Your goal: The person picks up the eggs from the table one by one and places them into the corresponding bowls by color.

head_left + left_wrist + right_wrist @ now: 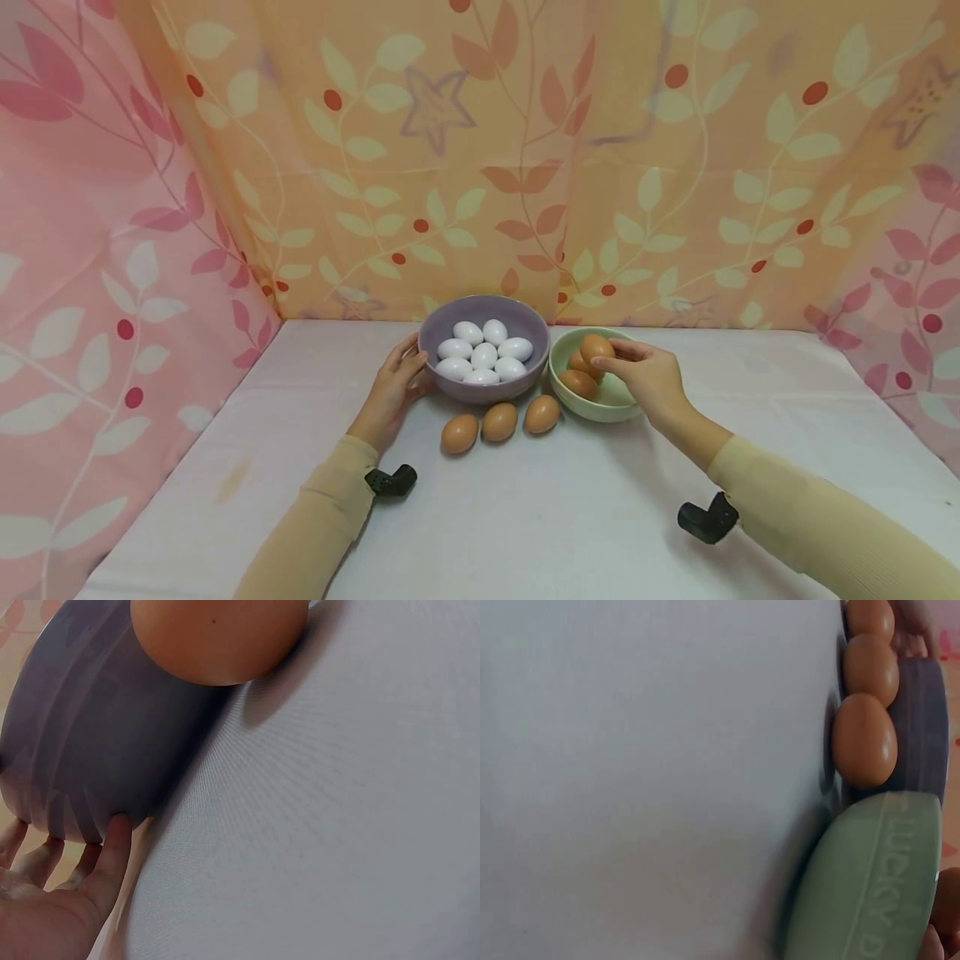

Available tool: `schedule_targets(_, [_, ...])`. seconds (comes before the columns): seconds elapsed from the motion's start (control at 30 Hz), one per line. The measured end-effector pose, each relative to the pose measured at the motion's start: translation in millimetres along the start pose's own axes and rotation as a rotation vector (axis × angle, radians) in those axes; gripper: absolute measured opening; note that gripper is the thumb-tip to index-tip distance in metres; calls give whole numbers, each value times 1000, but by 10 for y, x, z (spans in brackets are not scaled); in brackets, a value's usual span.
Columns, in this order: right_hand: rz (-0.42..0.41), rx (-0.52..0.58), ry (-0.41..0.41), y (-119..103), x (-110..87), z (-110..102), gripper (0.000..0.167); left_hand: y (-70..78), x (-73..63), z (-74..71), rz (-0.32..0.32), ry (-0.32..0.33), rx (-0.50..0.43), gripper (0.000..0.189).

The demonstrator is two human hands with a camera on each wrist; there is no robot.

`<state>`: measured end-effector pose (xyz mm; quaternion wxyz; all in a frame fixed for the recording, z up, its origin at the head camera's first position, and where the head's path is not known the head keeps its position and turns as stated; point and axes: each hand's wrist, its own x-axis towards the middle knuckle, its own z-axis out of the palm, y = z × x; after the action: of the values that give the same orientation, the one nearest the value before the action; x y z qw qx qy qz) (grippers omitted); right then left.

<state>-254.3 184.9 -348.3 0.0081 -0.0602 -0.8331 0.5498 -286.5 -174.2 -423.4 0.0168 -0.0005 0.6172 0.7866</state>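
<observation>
Over the green bowl [618,404], my right hand [651,382] pinches a brown egg [597,347] between thumb and fingers. Beneath it, brown eggs [578,384] lie in that bowl, partly covered by the held one. My left hand [392,385] rests its spread fingertips against the outer left side of the purple bowl [483,395], as the left wrist view also shows, with the fingers [112,859] fairly straight. Several white eggs [484,357] fill the purple bowl. In the right wrist view the held egg [946,901] is partly hidden by the green bowl's wall.
Three brown eggs [500,422] lie in a row on the white cloth [525,517], in front of the purple bowl. Both bowls stand side by side near the table's back edge. A patterned curtain [480,167] hangs behind and at both sides.
</observation>
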Motion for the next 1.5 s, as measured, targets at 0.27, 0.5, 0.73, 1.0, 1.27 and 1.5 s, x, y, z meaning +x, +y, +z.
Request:
schedule_targets(0.27, [-15,-100,-21,79,173,-3,59,7,5,12,-5,-3,8,57])
schedule_targets(0.5, [-48,-127,-42,74,255,47,58,21,9,17,4,-13,3,57])
schedule_targets(0.73, [-62,-171,-59,96,285,58,56,37,9,44,0,-6,-2,57])
schedule_targets(1.0, [-61,-182,-119,98,310,60,54,34,18,31,-8,2,-4,57])
schedule_targets(1.27, [-81,-207,-149,125,318,76,52,20,7,15,-14,8,0,57])
schedule_targets(1.5, [-122,-225,-160,158,320,90,53,16,-5,14,-11,6,5,57])
